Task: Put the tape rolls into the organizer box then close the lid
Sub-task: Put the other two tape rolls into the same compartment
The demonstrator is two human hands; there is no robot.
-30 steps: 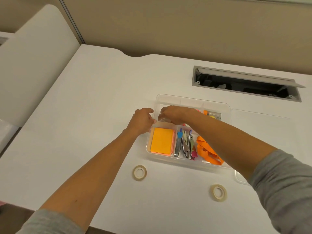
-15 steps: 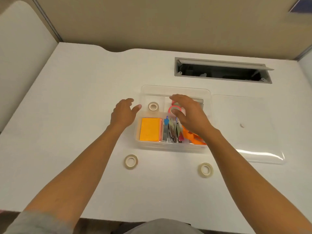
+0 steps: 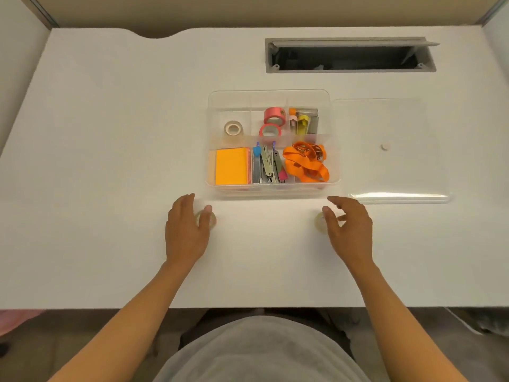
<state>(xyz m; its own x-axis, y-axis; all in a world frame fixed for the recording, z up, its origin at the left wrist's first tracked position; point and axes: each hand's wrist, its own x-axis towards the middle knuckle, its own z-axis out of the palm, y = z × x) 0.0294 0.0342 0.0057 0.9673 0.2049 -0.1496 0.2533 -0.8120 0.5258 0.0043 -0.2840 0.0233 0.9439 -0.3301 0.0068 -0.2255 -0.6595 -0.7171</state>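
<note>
The clear organizer box stands open on the white desk. One whitish tape roll and two pink tape rolls lie in its back compartments. Its clear lid lies flat to the right of the box. In front of the box, my left hand rests over a pale tape roll, mostly hiding it. My right hand hovers with spread fingers over another pale tape roll, of which only the left edge shows. Neither roll is lifted.
The box also holds orange sticky notes, staplers, an orange lanyard and small items. A cable hatch is open at the back of the desk. The desk's front edge is close to my body.
Both hands have pulled back from the box to the two rolls lying in front of it. The whitish roll now lies in the back left compartment. The view has tilted down.
</note>
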